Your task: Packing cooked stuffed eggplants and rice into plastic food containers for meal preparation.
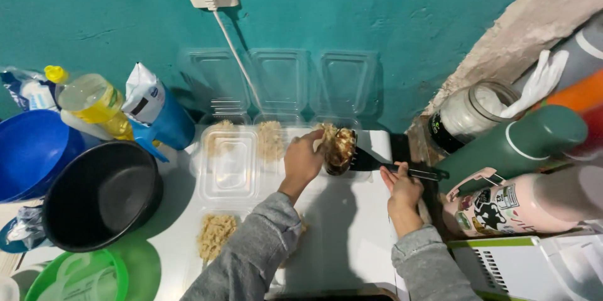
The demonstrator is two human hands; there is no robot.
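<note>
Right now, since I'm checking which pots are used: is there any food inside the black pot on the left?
No, the black pot shows only its bare dark inside, with no food in it.

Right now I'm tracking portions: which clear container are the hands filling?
The rightmost back-row container; the left hand and the spatula in the right hand pile noodles there.

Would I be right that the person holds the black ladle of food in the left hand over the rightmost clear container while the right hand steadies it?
Not quite: the head view shows the right hand holding the black ladle by its handle, while the left hand steadies it over the rightmost clear container.
</note>
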